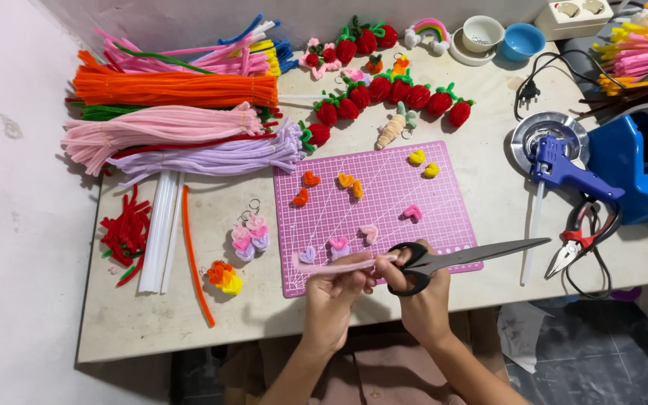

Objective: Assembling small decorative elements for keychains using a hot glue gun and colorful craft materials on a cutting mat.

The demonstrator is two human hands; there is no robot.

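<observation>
While left hand (337, 289) pinches pink pipe cleaner (331, 265) taut, right hand (414, 289), clamped through scissors (459, 260) handles: keep stem level above purple mat (384, 187), cut square.

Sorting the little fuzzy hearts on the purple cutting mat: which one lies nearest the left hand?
The lilac fuzzy heart at the mat's lower-left, just above the pink pipe cleaner held in the left hand. The orange, yellow and pink hearts all lie farther up or right.
</observation>
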